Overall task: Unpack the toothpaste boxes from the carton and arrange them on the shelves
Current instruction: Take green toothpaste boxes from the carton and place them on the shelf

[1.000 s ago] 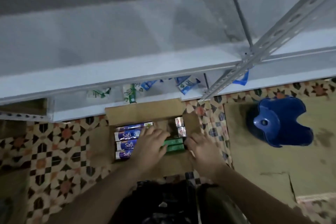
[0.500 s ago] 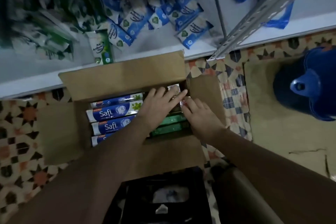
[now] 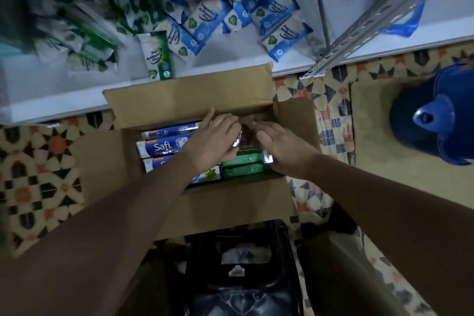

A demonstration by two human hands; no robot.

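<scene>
Both forearms reached down into the open carton on the patterned floor. The left hand gripped a small foil-ended box; the right hand lay flat, fingers relaxed, grasping nothing. Blue toothpaste boxes and green boxes lay packed just beside both hands, suggesting unpacking had barely begun. Beyond, the shelf showed only wipe packets.

Dim, soft blur, wide-angle edge distortion
</scene>
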